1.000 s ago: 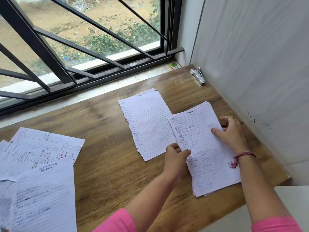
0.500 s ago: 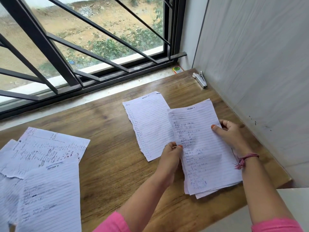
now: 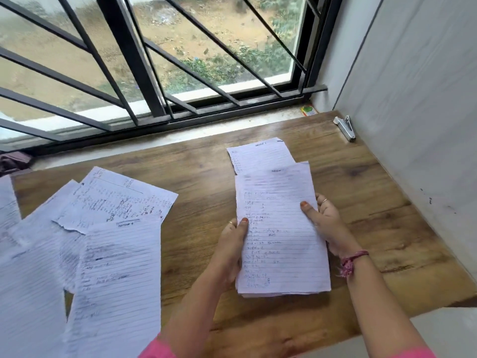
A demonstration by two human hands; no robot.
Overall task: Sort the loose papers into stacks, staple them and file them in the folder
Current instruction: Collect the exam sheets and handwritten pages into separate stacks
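Observation:
A stack of lined handwritten papers (image 3: 281, 236) is lifted off the wooden table (image 3: 206, 182), held upright-tilted between both hands. My left hand (image 3: 232, 244) grips its left edge with the thumb on the front. My right hand (image 3: 322, 218) grips the right edge, thumb on top. Behind the stack, a single lined sheet (image 3: 260, 155) lies flat on the table, partly covered. Several loose lined papers (image 3: 103, 228) lie spread at the left. A metal stapler (image 3: 344, 128) sits in the far right corner by the wall. No folder is in view.
A barred window (image 3: 154, 73) runs along the table's far edge. A grey wall (image 3: 418, 112) bounds the right side. A small orange and green box (image 3: 308, 111) sits on the sill. Some dark cloth (image 3: 14, 161) lies at the far left.
The stack has been lifted from the table and swung left, over the single sheet. Both hands have moved with it, keeping their grip on its edges.

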